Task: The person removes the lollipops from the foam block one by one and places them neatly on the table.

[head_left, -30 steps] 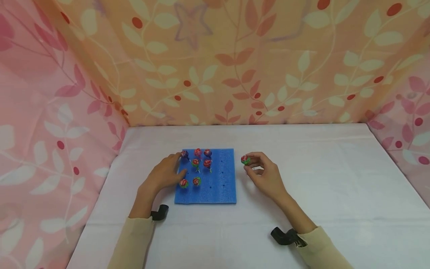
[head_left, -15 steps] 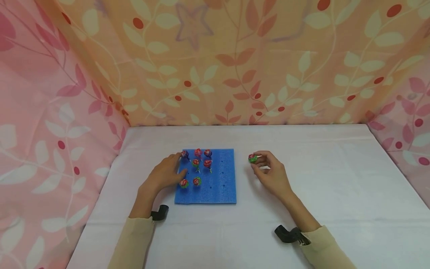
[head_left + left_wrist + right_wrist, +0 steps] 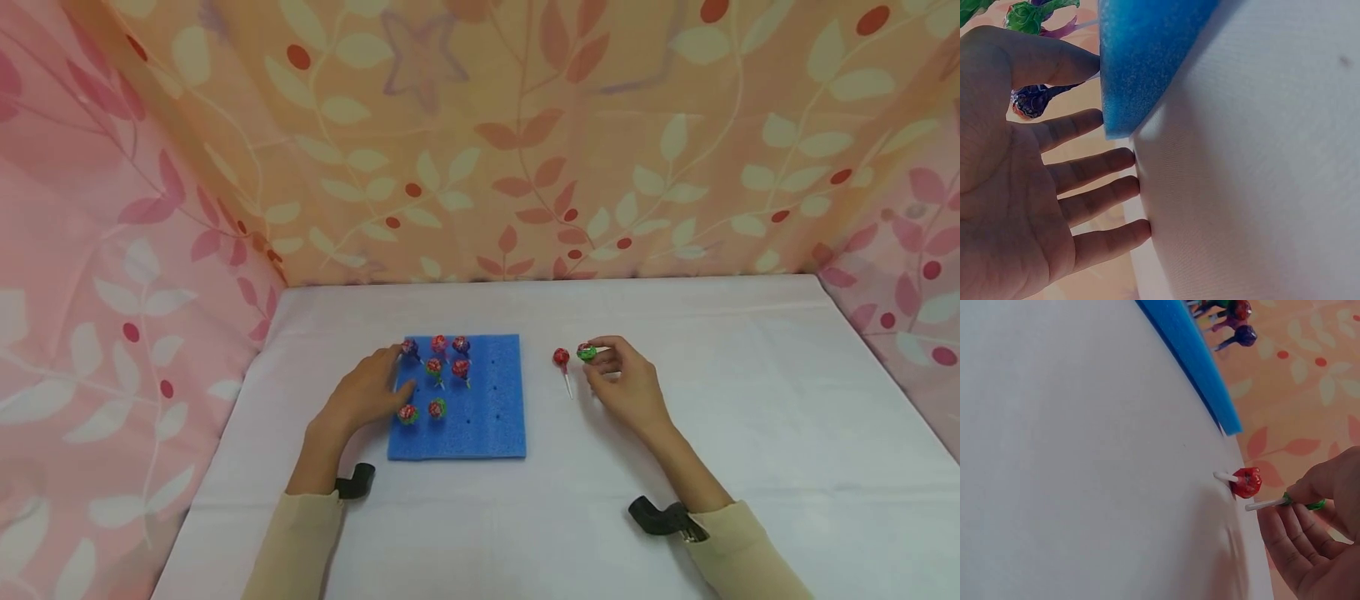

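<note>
A blue foam board [image 3: 487,433] with small holes lies on the white cloth, with several wrapped lollipops [image 3: 437,408] standing in its left and middle parts. My left hand [image 3: 366,387] rests at the board's left edge, fingers fairly straight; in the left wrist view thumb and index fingertips touch the foam [image 3: 1141,56]. To the board's right, my right hand [image 3: 626,379] pinches a green-wrapped lollipop [image 3: 587,353] between thumb and fingers, its white stick [image 3: 1265,504] exposed in the right wrist view. Just left of it, a red lollipop [image 3: 561,357] lies on the cloth, stick toward me.
The white-covered table [image 3: 750,375] stretches out around the board. Patterned curtains [image 3: 540,142] close in the back and both sides. Black wrist-worn pieces [image 3: 658,517] sit near both sleeve cuffs.
My right hand has moved to the right, away from the board, still pinching the green-wrapped lollipop. The red lollipop on the cloth has come into sight. My left hand stays at the board's edge.
</note>
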Demonstrator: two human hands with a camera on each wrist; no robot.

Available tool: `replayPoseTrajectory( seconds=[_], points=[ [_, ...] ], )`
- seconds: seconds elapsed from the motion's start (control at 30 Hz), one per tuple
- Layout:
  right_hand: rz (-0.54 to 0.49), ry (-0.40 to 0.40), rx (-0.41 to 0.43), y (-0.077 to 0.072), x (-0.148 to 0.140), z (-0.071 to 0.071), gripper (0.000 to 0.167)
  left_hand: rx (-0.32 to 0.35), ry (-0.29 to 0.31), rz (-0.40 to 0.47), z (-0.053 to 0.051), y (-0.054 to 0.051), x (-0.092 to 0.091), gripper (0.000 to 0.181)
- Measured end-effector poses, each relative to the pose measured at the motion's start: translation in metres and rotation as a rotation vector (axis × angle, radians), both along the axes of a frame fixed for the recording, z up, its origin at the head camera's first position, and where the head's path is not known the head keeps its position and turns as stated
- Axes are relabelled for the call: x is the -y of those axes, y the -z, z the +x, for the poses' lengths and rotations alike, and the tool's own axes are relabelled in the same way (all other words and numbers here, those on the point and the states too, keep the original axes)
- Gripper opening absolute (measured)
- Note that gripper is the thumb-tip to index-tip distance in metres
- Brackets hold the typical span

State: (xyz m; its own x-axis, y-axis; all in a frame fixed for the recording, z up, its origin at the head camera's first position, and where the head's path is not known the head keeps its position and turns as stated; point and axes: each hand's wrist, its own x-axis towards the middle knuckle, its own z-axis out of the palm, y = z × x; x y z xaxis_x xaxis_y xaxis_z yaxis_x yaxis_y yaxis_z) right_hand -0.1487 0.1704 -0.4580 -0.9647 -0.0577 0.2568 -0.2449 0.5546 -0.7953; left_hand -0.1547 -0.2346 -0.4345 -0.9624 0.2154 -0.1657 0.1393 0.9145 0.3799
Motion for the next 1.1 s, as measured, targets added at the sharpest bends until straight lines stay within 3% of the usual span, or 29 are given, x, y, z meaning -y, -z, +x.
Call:
replayPoseTrajectory(
  seconds=[0.5,0.77,1.1],
  points=[
    [0.034,0.015,0.154,0.004,-0.008,-0.004,0.033,-0.018,-0.013,-0.013,0.003,0.002,0.002,0.074],
    [0.063,-0.008,0.194,0.008,-0.010,-0.006,0.033,-0.017,-0.022,-0.003,0.007,0.006,0.003,0.075],
    [0.089,-0.013,0.249,0.003,-0.013,-0.010,0.040,-0.025,-0.018,-0.009,0.000,0.002,-0.003,0.073]
  ],
)
